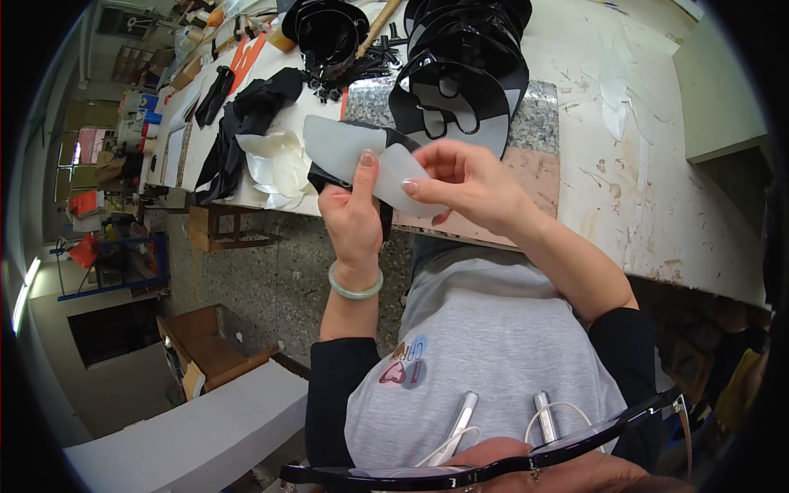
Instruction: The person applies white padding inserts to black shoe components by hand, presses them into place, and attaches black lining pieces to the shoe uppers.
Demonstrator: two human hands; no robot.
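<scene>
Over the near table edge, my left hand [353, 209] pinches a black piece with a white translucent sheet [341, 144] lying on it, thumb on top. My right hand [477, 185] grips a second white curved piece [407, 182] between thumb and fingers. This one overlaps the black part's right end; I cannot tell whether it is fixed there. Just beyond my hands stands a stack of curved glossy black pieces [468, 82], the front one with pale grey patches. Loose cream-white curved pieces [279, 164] lie on the table left of my left hand.
A speckled stone slab [534, 111] and a pinkish board [534, 177] lie on the white table [608, 197]. Black fabric pieces [246, 115] are at left; more black parts [329, 37] and a wooden-handled tool [378, 25] are further back. A grey-green box-like block [723, 90] stands at right.
</scene>
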